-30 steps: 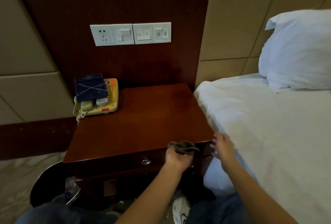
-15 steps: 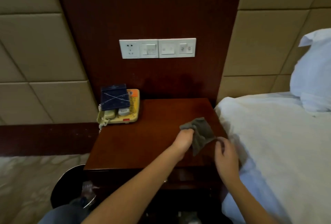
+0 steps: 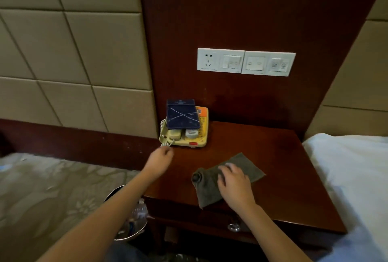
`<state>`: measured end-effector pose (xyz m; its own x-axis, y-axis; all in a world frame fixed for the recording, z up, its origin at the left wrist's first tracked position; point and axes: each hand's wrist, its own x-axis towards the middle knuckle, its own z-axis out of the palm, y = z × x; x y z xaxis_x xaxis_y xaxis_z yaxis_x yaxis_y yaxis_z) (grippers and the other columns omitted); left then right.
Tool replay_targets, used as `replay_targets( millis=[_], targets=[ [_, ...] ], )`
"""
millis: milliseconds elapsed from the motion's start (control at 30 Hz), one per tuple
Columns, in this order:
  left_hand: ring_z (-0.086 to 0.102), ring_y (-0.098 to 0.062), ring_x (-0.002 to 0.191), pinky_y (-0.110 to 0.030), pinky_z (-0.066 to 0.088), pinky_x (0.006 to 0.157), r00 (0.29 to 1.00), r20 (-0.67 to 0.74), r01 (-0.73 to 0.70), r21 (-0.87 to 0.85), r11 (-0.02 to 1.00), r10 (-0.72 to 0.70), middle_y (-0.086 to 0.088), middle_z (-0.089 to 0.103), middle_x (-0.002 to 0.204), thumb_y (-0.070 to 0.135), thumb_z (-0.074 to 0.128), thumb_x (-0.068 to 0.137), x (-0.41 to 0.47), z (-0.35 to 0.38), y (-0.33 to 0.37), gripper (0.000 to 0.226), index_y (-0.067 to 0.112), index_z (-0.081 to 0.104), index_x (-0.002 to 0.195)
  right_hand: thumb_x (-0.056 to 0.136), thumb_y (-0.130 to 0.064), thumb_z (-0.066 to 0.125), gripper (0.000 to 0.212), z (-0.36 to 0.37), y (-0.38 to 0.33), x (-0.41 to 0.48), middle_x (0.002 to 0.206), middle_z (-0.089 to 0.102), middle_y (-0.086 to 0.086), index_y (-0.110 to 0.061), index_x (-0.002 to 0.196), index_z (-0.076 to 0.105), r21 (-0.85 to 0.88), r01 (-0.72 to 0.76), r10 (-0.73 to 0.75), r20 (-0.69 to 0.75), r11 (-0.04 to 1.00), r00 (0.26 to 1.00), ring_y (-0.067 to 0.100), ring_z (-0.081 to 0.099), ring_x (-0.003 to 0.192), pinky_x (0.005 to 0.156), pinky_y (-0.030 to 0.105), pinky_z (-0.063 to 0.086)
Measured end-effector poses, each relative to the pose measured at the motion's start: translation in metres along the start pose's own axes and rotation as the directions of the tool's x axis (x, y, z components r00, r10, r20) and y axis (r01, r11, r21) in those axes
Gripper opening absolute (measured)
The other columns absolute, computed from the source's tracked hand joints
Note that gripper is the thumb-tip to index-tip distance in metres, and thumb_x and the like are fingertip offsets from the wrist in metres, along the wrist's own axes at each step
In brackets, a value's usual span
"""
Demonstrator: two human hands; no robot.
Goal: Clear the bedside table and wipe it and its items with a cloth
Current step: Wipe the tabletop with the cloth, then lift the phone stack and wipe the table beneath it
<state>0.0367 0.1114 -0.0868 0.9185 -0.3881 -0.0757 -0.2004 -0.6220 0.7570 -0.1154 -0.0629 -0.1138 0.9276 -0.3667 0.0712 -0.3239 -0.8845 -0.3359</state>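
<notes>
A grey cloth [image 3: 212, 186] lies spread on the dark wooden bedside table [image 3: 279, 177]. My right hand [image 3: 233, 180] rests flat on the cloth with its fingers spread. My left hand [image 3: 160, 160] hovers at the table's left edge, fingers loosely curled, holding nothing, just below the yellow telephone [image 3: 189, 133]. A dark blue folder [image 3: 181, 114] lies on top of the phone at the table's back left corner. The phone's coiled cord [image 3: 162, 127] hangs at its left side.
A white bed [image 3: 352, 169] borders the table on the right. A bin [image 3: 130, 215] with rubbish stands on the patterned carpet left of the table. A socket and switch panel [image 3: 245, 62] is on the wall above. A drawer knob [image 3: 233, 227] shows on the table front.
The cloth went from held up by both hands to lying flat on the table under my right hand. My left hand let go and moved left toward the phone. The view shifted left.
</notes>
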Motion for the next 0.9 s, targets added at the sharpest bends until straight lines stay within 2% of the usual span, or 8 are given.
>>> replay_targets(
  millis=[67,167,267,367,533,633,800,900],
  targets=[
    [0.051,-0.014,0.066,-0.024,0.038,0.056,0.991,-0.116,0.065,-0.047,0.997,-0.07,-0.003,0.057,0.089,0.016,0.043,0.097,0.022,-0.015,-0.012,0.025,0.006,0.057,0.115,0.1,-0.031,0.039,0.037,0.0,-0.008,0.022,0.137,0.043,-0.003,-0.023,0.135,0.046,0.042,-0.001,0.002,-0.017,0.999,1.0,0.016,0.039,0.129,0.104,0.039,0.037],
    [0.05,-0.022,0.077,-0.028,0.035,0.067,0.979,-0.095,0.178,-0.014,0.984,-0.178,-0.011,0.055,0.088,0.014,0.044,0.096,0.063,-0.026,-0.029,0.017,0.003,0.056,0.099,0.098,-0.026,0.045,0.034,-0.004,-0.009,0.062,0.124,0.054,0.001,-0.017,0.129,0.052,0.214,-0.104,0.114,-0.032,0.971,0.993,0.015,0.052,0.111,0.093,0.033,0.047],
    [0.04,-0.017,0.058,-0.03,0.029,0.056,0.97,-0.013,0.243,-0.011,0.97,-0.243,-0.006,0.044,0.066,0.018,0.045,0.096,0.097,-0.021,-0.04,0.022,0.005,0.048,0.079,0.097,-0.02,0.047,0.03,-0.003,-0.005,0.101,0.102,0.058,-0.002,-0.01,0.125,0.055,0.339,-0.169,0.175,0.016,0.925,0.985,0.012,0.054,0.09,0.078,0.024,0.045],
    [0.035,-0.015,0.054,-0.031,0.024,0.052,0.97,0.01,0.243,-0.065,0.968,-0.243,-0.004,0.038,0.06,0.024,0.045,0.098,0.12,-0.009,-0.046,0.035,0.008,0.04,0.068,0.098,-0.019,0.046,0.03,0.002,-0.006,0.131,0.094,0.056,-0.003,-0.009,0.124,0.056,0.372,-0.189,0.188,0.037,0.909,0.981,0.011,0.054,0.087,0.077,0.024,0.045],
    [0.045,-0.018,0.069,-0.031,0.033,0.059,0.958,0.043,0.287,-0.199,0.937,-0.285,-0.009,0.051,0.078,0.026,0.044,0.098,0.152,0.004,-0.049,0.027,0.004,0.051,0.086,0.098,-0.028,0.042,0.022,0.017,0.0,0.143,0.099,0.059,-0.002,-0.017,0.111,0.057,0.01,-0.112,0.112,-0.011,0.994,0.994,0.014,0.059,0.084,0.069,0.028,0.052],
    [0.04,-0.016,0.061,-0.028,0.029,0.054,0.95,0.013,0.307,-0.246,0.919,-0.313,-0.007,0.046,0.069,0.023,0.046,0.098,0.164,0.011,-0.051,0.028,0.006,0.049,0.076,0.099,-0.029,0.037,0.026,0.022,0.009,0.136,0.11,0.055,0.001,-0.017,0.118,0.05,-0.145,-0.033,0.03,-0.024,0.989,0.999,0.016,0.058,0.094,0.069,0.027,0.048],
    [0.042,-0.015,0.058,-0.028,0.03,0.05,0.942,-0.053,0.307,-0.265,0.914,-0.332,-0.006,0.048,0.064,0.017,0.05,0.097,0.175,0.018,-0.055,0.03,0.009,0.05,0.068,0.1,-0.028,0.037,0.032,0.032,0.017,0.142,0.12,0.049,-0.001,-0.019,0.129,0.045,-0.158,-0.022,0.015,-0.04,0.987,0.999,0.014,0.053,0.101,0.073,0.024,0.048],
    [0.043,-0.015,0.058,-0.027,0.032,0.05,0.939,-0.081,0.306,-0.257,0.917,-0.336,-0.006,0.049,0.065,0.009,0.046,0.097,0.176,0.02,-0.056,0.03,0.011,0.049,0.067,0.099,-0.028,0.038,0.035,0.036,0.011,0.153,0.122,0.05,-0.002,-0.019,0.132,0.048,-0.031,-0.072,0.069,-0.079,0.997,0.994,0.012,0.054,0.105,0.078,0.023,0.049]
  ],
)
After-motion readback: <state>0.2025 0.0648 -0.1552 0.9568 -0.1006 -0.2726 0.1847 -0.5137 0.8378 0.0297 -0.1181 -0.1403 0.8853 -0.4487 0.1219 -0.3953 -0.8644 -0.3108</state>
